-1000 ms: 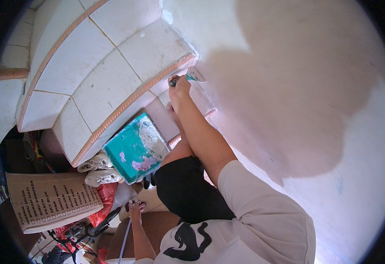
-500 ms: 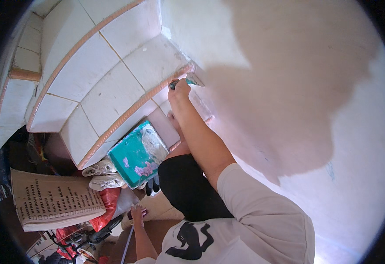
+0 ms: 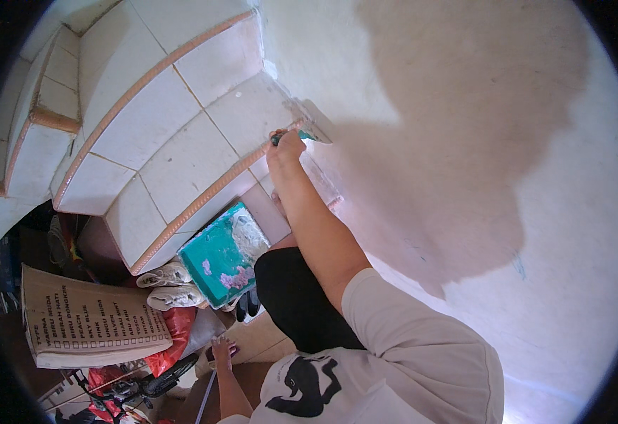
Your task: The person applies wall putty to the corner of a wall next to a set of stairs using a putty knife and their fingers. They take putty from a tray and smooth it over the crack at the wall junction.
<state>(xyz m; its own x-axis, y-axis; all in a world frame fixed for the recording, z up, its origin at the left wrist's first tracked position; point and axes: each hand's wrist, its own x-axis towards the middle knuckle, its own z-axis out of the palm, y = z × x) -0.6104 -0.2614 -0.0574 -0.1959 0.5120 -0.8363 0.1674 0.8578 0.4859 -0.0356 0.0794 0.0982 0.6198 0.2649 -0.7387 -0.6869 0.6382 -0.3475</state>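
My right hand (image 3: pixel 286 143) is closed around the dark green handle of a putty knife (image 3: pixel 315 136). Its thin blade lies against the pale wall (image 3: pixel 457 177), where a tiled step meets it. Low on the left, my left hand (image 3: pixel 222 350) is beside a small dark reddish object (image 3: pixel 233 350); its finger grip is too small to make out. Below my right forearm sits a teal tray (image 3: pixel 206 249), with white paste smeared along one side and pinkish lumps on it. My right arm partly covers a bare foot on the lower step.
Tiled steps (image 3: pixel 182 155) with orange-brown edging curve along the upper left. White shoes (image 3: pixel 171 286) and dark footwear (image 3: pixel 247 305) stand beside the tray. A cardboard box (image 3: pixel 93 318), a red plastic bag (image 3: pixel 175 339) and a bicycle (image 3: pixel 150 385) crowd the lower left.
The view has shifted slightly, so the steps, tray and box appear a little farther right and lower. My right hand still holds the putty knife at the wall, with little visible movement.
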